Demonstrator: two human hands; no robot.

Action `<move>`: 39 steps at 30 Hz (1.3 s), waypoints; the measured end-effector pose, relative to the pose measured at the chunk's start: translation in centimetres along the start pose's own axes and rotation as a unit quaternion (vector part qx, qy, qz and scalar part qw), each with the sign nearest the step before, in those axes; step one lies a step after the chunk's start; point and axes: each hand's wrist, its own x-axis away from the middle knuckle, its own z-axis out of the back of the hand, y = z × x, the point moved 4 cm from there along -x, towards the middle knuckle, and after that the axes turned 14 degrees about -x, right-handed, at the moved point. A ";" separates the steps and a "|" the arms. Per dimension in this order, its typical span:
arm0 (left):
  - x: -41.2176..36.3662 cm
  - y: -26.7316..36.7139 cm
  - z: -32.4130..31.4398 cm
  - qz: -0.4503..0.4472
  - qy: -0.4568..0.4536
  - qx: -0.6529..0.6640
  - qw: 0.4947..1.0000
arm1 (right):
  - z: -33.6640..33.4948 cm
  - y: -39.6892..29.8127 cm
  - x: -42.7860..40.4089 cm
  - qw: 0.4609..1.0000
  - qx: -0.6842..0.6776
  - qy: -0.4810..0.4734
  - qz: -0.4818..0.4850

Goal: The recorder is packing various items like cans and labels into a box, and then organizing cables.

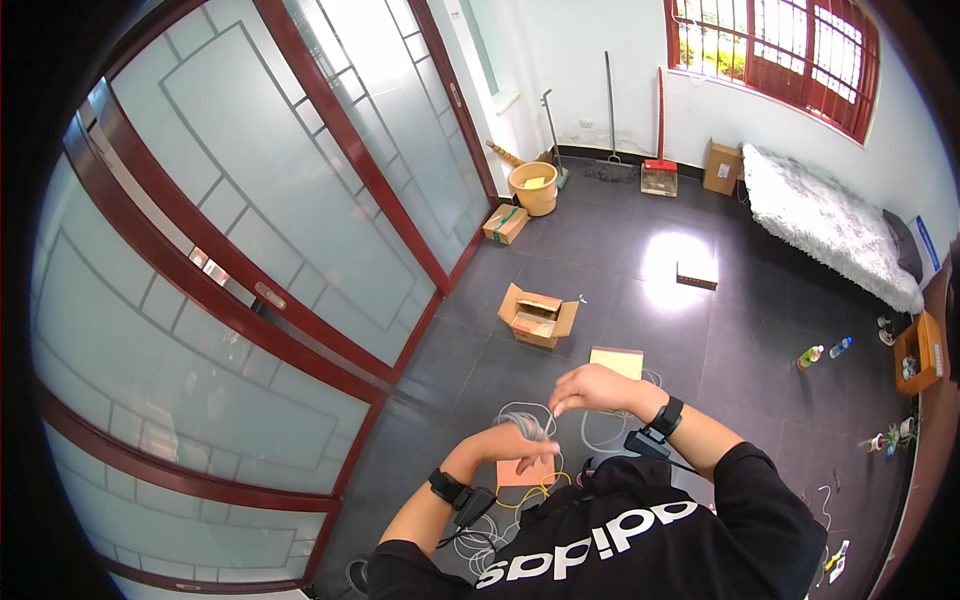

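My left hand [504, 444] is shut on a coil of grey cable [529, 426], whose loops stand up around the fingers. Just right of it and farther from my body, my right hand [601, 388] pinches a strand of the same cable between thumb and fingertips. Under my left hand lies an orange sheet or pad [514, 475] on the floor, partly hidden by the fingers. A yellow cable [517, 506] curls beside it, close to my shirt. Beyond my right hand is a yellow pad [616, 360]. Loose pale cable [592, 444] loops on the floor below my right forearm.
An opened cardboard box [537, 321] stands ahead. More pale cable [472, 551] lies by my left elbow. Frosted sliding doors [270, 165] line the left. A bucket [534, 191], a dustpan [659, 180] and a fur-covered bench or bed [825, 217] are farther off. Bottles [810, 358] stand right.
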 end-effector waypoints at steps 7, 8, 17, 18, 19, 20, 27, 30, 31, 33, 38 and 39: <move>0.7 2.5 -0.5 -0.248 -0.105 0.390 0.880 | -1.4 1.0 -1.7 0.956 -0.254 0.135 0.064; 0.4 2.8 0.5 -0.334 -0.036 0.467 0.818 | -2.0 1.6 -2.1 0.954 -0.250 0.162 0.045; 1.1 2.8 5.5 -0.192 0.413 0.374 0.808 | -6.4 3.4 -2.9 0.885 -0.455 -0.041 -0.087; 1.2 2.5 5.8 -0.169 0.500 0.238 0.815 | -6.8 3.4 -2.3 0.887 -0.431 -0.091 -0.143; 1.4 2.4 6.0 -0.142 0.573 0.097 0.801 | -7.3 3.5 -1.8 0.882 -0.403 -0.141 -0.198; 1.5 2.5 6.0 -0.098 0.605 -0.065 0.787 | -7.7 3.4 -1.6 0.874 -0.369 -0.202 -0.242; -0.5 -2.8 3.2 0.010 0.386 -0.252 0.887 | -3.9 1.9 -0.4 0.991 0.018 -0.049 -0.122; -0.1 -4.4 0.1 0.121 0.146 -0.132 0.973 | -0.7 1.4 -0.6 0.997 0.014 0.056 -0.058; 0.1 -4.3 -1.7 0.045 0.053 0.083 0.994 | 0.0 1.0 -0.8 0.996 -0.007 0.070 -0.052; -0.1 -3.3 -2.9 -0.034 -0.044 0.293 0.954 | 0.2 1.5 -1.2 0.995 -0.018 0.082 -0.051; 0.9 2.9 0.4 -0.404 0.044 0.424 0.809 | -1.6 3.7 -1.8 0.980 -0.134 0.141 -0.053; 1.3 3.5 1.3 -0.417 0.113 0.391 0.812 | -2.6 3.6 -2.2 0.977 -0.162 0.123 -0.063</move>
